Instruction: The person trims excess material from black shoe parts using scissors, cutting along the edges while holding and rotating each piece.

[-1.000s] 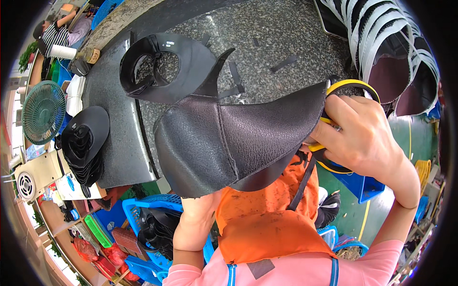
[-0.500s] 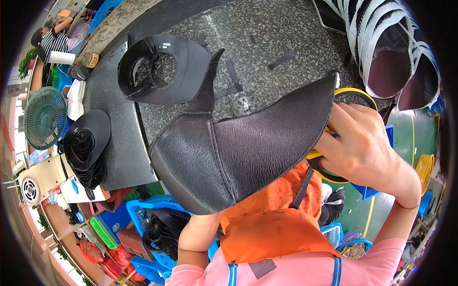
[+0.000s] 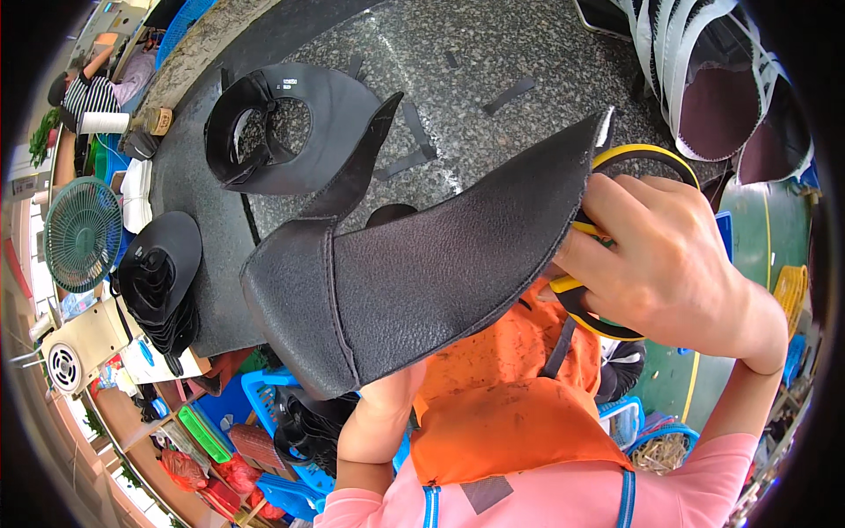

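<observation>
A black leather shoe upper (image 3: 440, 255), seamed across its left part, is held up in front of me over the near edge of the stone worktop. Behind its lower edge goes my left hand, only its wrist part (image 3: 396, 387) showing; the fingers are hidden. My right hand (image 3: 651, 238) is closed round the yellow-and-black handles of a pair of scissors (image 3: 647, 151), close against the upper's right edge. The blades are hidden behind the leather. Another black upper (image 3: 339, 132) lies on the worktop beyond.
Thin black strips (image 3: 509, 97) lie on the granite worktop (image 3: 458, 40). Stacked black uppers (image 3: 158, 273) stand at left, near a green fan (image 3: 84, 233). White-edged uppers (image 3: 717, 97) cluster at the far right. Below is a blue basket (image 3: 264, 392) of black pieces.
The held upper has shifted left and its right tip has risen slightly. My right hand has moved a little left with the scissors, still beside the edge.
</observation>
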`<control>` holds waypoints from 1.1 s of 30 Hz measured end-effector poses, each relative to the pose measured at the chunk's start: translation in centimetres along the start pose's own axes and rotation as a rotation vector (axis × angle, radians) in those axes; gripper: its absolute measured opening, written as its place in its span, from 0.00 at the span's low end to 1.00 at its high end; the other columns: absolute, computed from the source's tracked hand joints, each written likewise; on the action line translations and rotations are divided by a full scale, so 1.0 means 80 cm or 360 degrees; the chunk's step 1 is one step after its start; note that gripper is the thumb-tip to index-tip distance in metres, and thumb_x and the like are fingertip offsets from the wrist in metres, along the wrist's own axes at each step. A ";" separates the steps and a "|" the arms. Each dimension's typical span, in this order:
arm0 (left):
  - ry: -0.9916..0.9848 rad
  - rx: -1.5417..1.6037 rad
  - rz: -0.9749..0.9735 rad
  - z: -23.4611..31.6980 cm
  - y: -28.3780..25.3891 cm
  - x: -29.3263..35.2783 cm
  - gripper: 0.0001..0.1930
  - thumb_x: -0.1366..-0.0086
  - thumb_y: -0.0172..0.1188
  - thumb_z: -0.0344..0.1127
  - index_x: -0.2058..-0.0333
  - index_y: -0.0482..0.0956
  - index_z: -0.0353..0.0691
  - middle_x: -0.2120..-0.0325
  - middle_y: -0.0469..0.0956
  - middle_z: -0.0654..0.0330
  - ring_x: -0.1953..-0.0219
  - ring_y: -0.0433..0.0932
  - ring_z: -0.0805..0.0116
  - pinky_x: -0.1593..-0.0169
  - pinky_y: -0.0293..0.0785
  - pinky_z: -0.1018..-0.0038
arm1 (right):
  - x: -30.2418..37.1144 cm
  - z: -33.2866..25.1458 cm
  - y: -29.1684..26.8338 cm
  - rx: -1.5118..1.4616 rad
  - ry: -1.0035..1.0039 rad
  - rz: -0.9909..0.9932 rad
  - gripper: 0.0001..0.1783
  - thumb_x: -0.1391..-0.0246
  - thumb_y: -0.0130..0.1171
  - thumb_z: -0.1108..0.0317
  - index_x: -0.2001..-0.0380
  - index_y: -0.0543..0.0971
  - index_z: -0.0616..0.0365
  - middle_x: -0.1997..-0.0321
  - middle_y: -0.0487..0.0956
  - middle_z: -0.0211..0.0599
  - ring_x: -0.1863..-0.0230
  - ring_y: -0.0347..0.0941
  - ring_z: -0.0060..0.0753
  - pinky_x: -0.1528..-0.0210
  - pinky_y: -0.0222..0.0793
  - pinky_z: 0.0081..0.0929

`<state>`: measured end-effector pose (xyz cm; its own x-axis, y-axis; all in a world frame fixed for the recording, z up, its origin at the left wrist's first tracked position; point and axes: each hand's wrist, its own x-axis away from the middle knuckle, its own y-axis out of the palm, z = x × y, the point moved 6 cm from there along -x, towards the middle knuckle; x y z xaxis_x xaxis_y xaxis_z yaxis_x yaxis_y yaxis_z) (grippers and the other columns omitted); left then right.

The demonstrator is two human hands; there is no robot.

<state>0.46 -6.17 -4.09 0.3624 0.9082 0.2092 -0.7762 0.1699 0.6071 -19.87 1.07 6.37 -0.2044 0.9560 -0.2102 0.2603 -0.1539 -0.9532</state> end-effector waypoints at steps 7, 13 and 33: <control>0.0255 -0.0223 0.0238 -0.001 -0.046 0.002 0.20 0.30 0.52 0.39 0.43 0.68 0.39 0.43 0.71 0.59 0.41 0.70 0.63 0.38 0.67 0.64 | -0.006 0.004 -0.006 -0.0085 0.0050 -0.0090 0.18 0.80 0.65 0.71 0.76 0.78 0.58 0.74 0.68 0.35 0.78 0.69 0.38 0.80 0.63 0.34; 0.0204 -0.0076 0.0176 -0.006 -0.043 -0.002 0.19 0.30 0.52 0.41 0.44 0.70 0.40 0.44 0.73 0.60 0.42 0.71 0.64 0.38 0.67 0.64 | -0.004 0.006 -0.006 -0.0110 0.0077 -0.0152 0.17 0.81 0.65 0.72 0.77 0.78 0.58 0.74 0.70 0.36 0.77 0.70 0.40 0.79 0.63 0.36; 0.0041 -0.0021 -0.0240 0.005 0.016 0.003 0.22 0.28 0.51 0.42 0.41 0.67 0.36 0.43 0.72 0.58 0.41 0.71 0.60 0.38 0.68 0.58 | 0.001 0.011 0.018 -0.0128 0.0056 -0.0024 0.18 0.77 0.67 0.71 0.73 0.79 0.57 0.73 0.69 0.36 0.78 0.70 0.40 0.79 0.65 0.34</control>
<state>-0.19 -5.88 -2.95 0.4619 0.8817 0.0965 -0.7210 0.3099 0.6198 -20.35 0.73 4.77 -0.1757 0.9666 -0.1868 0.3330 -0.1202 -0.9352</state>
